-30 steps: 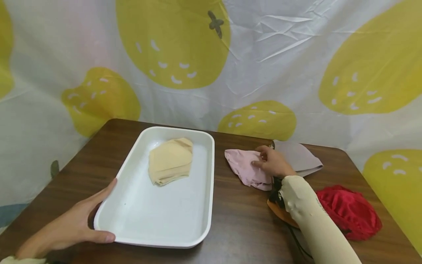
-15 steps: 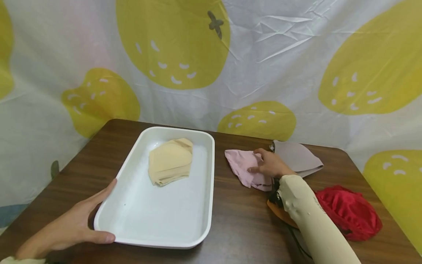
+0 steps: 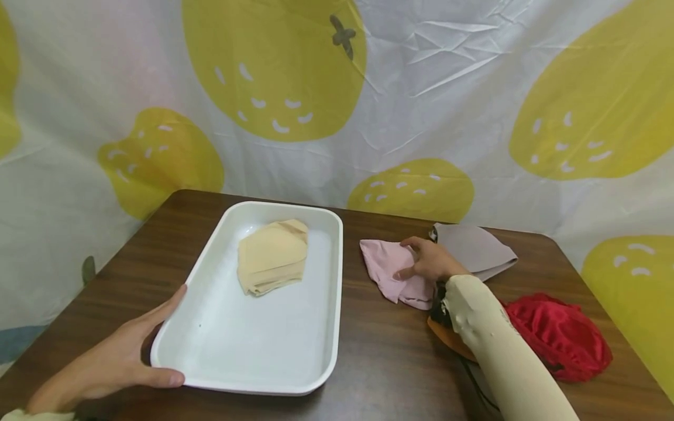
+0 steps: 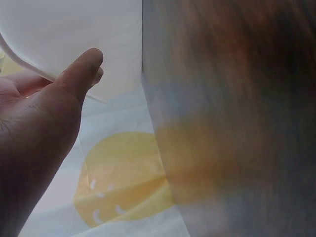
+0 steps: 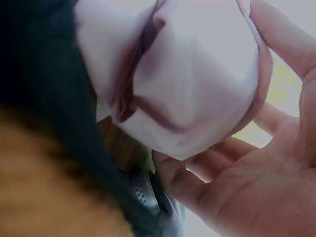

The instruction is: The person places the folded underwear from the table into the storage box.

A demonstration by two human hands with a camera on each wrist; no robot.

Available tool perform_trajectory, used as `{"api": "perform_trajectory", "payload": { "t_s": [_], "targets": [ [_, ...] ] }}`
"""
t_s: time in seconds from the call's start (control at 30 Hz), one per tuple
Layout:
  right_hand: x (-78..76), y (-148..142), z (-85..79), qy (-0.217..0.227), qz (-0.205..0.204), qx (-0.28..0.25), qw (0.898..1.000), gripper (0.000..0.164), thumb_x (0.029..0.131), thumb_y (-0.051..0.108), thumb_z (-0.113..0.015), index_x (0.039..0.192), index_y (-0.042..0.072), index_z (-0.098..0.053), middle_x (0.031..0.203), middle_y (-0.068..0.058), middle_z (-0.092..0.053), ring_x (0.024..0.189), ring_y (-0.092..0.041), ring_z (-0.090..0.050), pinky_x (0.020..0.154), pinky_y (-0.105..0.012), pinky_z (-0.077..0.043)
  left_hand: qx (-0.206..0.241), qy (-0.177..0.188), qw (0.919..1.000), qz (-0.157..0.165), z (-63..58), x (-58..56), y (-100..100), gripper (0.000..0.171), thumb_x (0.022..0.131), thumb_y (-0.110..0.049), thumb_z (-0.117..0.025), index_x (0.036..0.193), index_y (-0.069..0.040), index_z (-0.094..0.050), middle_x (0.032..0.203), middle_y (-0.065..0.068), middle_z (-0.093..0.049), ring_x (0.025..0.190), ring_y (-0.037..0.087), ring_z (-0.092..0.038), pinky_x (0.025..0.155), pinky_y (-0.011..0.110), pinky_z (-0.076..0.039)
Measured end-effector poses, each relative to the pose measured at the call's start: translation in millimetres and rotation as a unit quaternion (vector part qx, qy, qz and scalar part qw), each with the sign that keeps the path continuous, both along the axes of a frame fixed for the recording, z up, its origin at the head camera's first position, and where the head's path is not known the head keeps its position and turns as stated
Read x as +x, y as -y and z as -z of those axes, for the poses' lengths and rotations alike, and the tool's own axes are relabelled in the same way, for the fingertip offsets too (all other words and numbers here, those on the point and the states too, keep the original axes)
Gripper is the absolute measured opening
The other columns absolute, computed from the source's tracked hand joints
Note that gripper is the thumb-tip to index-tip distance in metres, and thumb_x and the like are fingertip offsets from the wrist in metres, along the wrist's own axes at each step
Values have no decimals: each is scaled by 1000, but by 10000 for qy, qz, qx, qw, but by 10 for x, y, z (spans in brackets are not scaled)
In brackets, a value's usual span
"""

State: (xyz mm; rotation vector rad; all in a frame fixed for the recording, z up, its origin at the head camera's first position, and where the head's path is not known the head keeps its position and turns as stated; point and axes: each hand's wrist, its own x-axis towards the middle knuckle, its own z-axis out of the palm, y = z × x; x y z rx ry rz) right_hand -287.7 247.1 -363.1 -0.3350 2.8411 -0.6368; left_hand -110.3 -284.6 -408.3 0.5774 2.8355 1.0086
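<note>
My left hand [image 3: 113, 356] holds the near-left corner of a deep white tray [image 3: 337, 316]; its thumb shows against the tray's wall in the left wrist view. A folded beige cloth [image 3: 274, 254] lies in the far half of that tray. To the right, my right hand [image 3: 429, 260] grips a folded pink cloth [image 3: 387, 269] on the table. In the right wrist view, thumb and fingers reach round the edge of this pink cloth [image 5: 192, 79], with some fingertips hidden behind it.
A grey folded cloth [image 3: 468, 245] lies behind the right hand, and a crumpled red satin cloth [image 3: 558, 339] right of the forearm. Partly under the sleeve is a black and orange-brown thing [image 3: 447, 339]. A lemon-patterned curtain [image 3: 295, 164] hangs behind the brown table [image 3: 379, 362].
My right hand has shifted slightly left over the pink cloth, its thumb and fingers now spread across its edge. The left hand and the tray stay where they were.
</note>
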Motion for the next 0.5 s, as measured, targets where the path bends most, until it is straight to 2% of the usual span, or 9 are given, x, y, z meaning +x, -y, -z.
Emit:
{"api": "perform_trajectory", "payload": {
  "t_s": [0.1, 0.2, 0.33, 0.47, 0.5],
  "targets": [
    [2, -7, 8, -48, -57, -160, 9998, 83, 74, 33, -89, 143, 6, -51, 129, -27, -62, 106, -34, -58, 98, -51, -46, 44, -34, 10000, 30, 8, -1, -1, 113, 80, -36, -82, 163, -26, -6, 165, 23, -24, 142, 53, -35, 99, -2, -15],
    [11, -12, 18, -108, -19, -352, 9993, 83, 73, 29, -90, 143, 8, -51, 133, -27, -61, 109, -34, -56, 99, -50, -44, 17, -46, 10000, 19, 10, 0, -7, 113, 80, -36, -82, 163, -27, -6, 166, 22, -24, 142, 52, -36, 99, -2, -16],
    [31, -11, 10, -98, 35, -723, 9973, 83, 72, 23, -91, 143, 10, -52, 148, -27, -50, 120, -36, -50, 104, -50, -40, 63, 12, 10000, -7, 16, 0, -16, 113, 80, -35, -82, 163, -28, -6, 166, 22, -23, 142, 51, -35, 100, -1, -18],
    [42, -3, 1, -35, 63, -1117, 9937, 81, 71, 17, -91, 143, 10, -53, 149, -25, -49, 123, -34, -47, 105, -47, -37, 62, 30, 10000, -30, 12, -2, -16, 113, 80, -35, -82, 163, -29, -5, 166, 21, -23, 143, 50, -35, 100, 1, -22],
    [46, 0, 0, -37, 68, -1235, 9923, 81, 71, 16, -91, 142, 10, -54, 148, -25, -50, 123, -34, -47, 105, -47, -37, 63, -13, 10000, -25, 18, -3, -13, 113, 80, -35, -82, 163, -29, -5, 166, 21, -23, 146, 42, -34, 99, -1, -19]
  ]
}}
